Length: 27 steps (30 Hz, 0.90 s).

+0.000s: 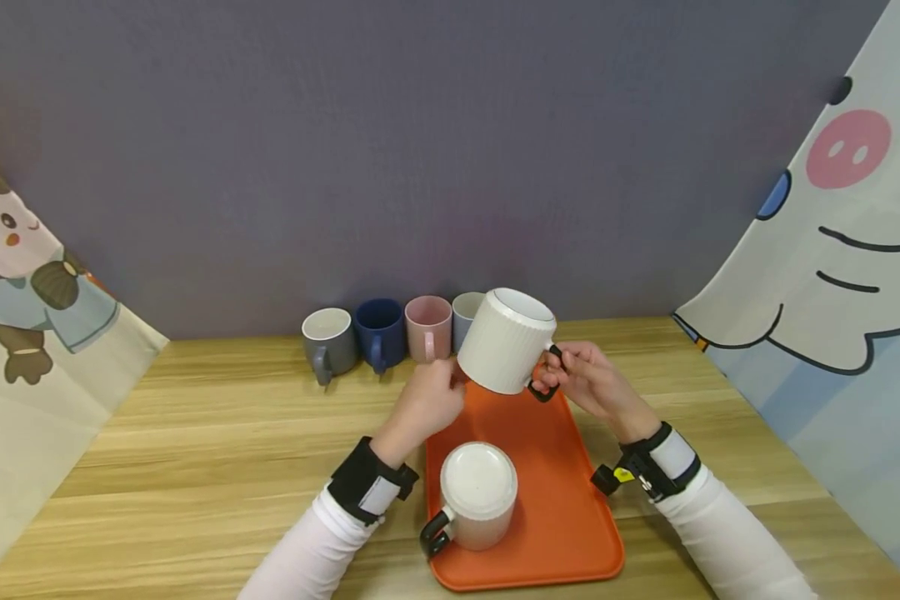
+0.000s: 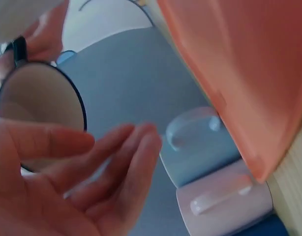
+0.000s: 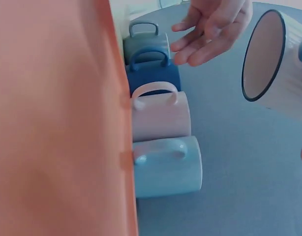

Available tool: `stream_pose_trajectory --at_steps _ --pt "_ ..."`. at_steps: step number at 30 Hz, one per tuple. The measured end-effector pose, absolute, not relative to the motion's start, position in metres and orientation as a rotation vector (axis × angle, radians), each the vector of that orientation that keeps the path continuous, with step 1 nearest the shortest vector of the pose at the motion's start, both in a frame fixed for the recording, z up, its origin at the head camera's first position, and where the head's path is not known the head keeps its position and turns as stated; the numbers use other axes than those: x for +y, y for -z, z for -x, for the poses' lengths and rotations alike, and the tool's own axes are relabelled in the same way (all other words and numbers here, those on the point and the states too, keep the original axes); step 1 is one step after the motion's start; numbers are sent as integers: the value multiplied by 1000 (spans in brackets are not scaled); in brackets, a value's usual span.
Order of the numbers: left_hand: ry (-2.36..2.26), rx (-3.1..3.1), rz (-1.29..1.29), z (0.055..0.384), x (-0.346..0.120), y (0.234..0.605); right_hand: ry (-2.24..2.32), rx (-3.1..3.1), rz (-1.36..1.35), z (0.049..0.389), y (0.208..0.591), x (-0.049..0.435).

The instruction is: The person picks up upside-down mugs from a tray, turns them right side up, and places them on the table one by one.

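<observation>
My right hand [image 1: 598, 382] grips the black handle of a white ribbed mug [image 1: 502, 346] and holds it above the far end of the orange tray [image 1: 555, 492]. The mug is tilted, its base up and its dark-rimmed mouth [image 2: 40, 98] turned down toward my left hand. Just left of that mug is my left hand [image 1: 427, 402], empty. The right wrist view shows a gap between the left fingers [image 3: 197, 46] and the mug. A second white mug [image 1: 480, 483] with a black handle stands upside down on the tray's near left part.
Along the grey back panel stand a grey mug [image 1: 330, 343], a navy mug [image 1: 380, 332], a pink mug [image 1: 428, 327] and a pale blue mug [image 1: 465, 310], partly hidden by the held mug. Printed cloths [image 1: 817, 250] hang at both sides of the wooden table [image 1: 217, 450].
</observation>
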<state>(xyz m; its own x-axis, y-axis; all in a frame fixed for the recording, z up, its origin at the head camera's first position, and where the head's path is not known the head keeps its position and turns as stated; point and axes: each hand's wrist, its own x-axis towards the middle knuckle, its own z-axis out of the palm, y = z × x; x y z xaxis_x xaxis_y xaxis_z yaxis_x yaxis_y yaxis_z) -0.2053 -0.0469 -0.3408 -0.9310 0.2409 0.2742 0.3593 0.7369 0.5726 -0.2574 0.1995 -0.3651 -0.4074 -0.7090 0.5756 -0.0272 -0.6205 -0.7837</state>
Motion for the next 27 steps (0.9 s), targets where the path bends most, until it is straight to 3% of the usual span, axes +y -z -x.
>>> stream_pose_trajectory --at_steps 7,17,27 --pt "1252 -2838 748 203 -43 336 2171 1017 1326 263 355 183" --pt "1800 -2695 733 204 -37 324 2237 917 1313 266 341 158" --pt "2041 -2540 613 208 -41 311 2248 793 1346 269 336 147"
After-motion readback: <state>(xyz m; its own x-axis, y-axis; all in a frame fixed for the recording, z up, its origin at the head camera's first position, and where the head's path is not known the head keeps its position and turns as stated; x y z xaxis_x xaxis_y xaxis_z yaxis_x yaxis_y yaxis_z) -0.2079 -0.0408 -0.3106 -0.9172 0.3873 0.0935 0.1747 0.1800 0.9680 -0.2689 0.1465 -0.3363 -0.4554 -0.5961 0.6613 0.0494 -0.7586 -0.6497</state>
